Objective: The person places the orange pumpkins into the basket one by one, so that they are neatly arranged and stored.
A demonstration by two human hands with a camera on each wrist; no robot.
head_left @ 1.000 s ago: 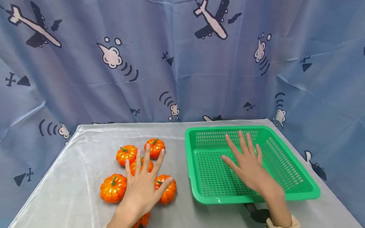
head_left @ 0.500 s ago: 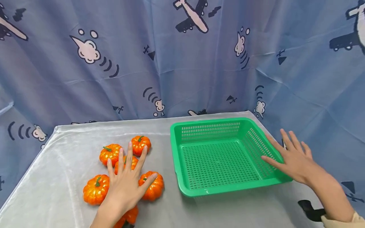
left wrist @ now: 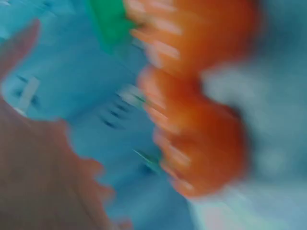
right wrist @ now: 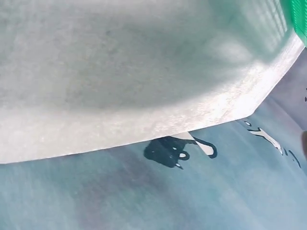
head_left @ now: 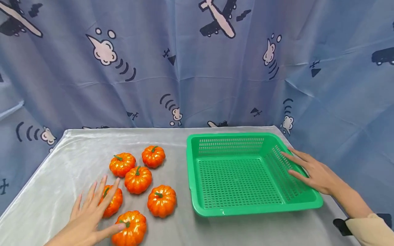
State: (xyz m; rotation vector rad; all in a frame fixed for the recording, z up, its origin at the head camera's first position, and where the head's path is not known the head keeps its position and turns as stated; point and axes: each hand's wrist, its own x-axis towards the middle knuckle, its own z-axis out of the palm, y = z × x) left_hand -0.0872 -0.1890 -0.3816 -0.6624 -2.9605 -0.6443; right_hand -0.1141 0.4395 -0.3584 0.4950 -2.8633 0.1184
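Several small shiny orange pumpkins with green stems are grouped on the left of the table. My left hand (head_left: 89, 218) is spread at their near left side. Its fingers overlap the left pumpkin (head_left: 114, 204) and its thumb overlaps the nearest pumpkin (head_left: 132, 232); whether it touches them I cannot tell. In the left wrist view the pumpkins (left wrist: 201, 148) and the hand (left wrist: 43, 177) are blurred. A green plastic basket (head_left: 252, 212) with perforated walls stands on the right with nothing in it. My right hand (head_left: 321, 176) lies at its right rim, fingers fairly straight and reaching over the edge.
A pale grey cloth covers the table (head_left: 83, 157). Behind and beside it hangs a blue curtain (head_left: 147, 61) printed with planes. In the right wrist view, the table edge (right wrist: 120, 141) runs close by the basket's side (right wrist: 300, 19).
My right hand has moved from above the basket to its right rim. The left hand has drawn back toward the near left, uncovering the middle pumpkins. The head view has shifted slightly.
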